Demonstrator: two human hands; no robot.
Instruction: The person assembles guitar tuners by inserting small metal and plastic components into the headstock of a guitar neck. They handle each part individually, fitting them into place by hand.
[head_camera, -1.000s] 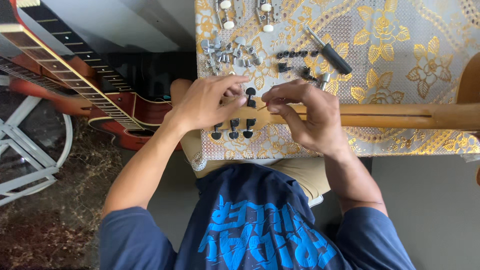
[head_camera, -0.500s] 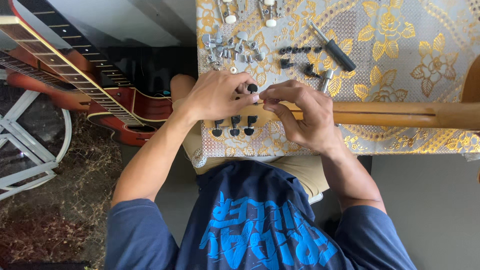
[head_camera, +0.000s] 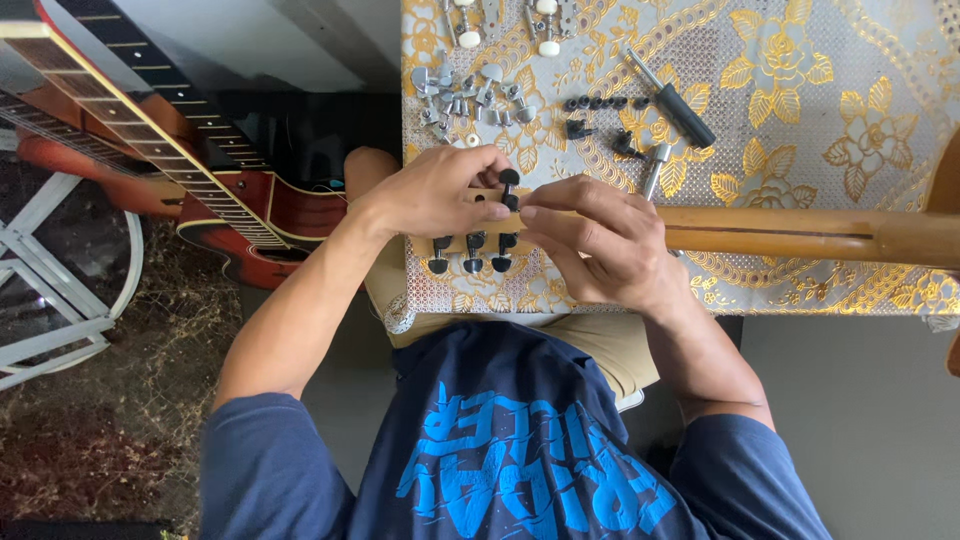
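Both hands (head_camera: 520, 215) pinch black tuner (head_camera: 509, 186) (wooden headstock (head_camera: 480, 243)).

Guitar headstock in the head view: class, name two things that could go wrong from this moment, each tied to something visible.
The small black parts lie loose on the patterned cloth beside the screwdriver; a nudge could scatter them. The left hand and right hand pinch a black tuner knob at fingertips; it might slip.
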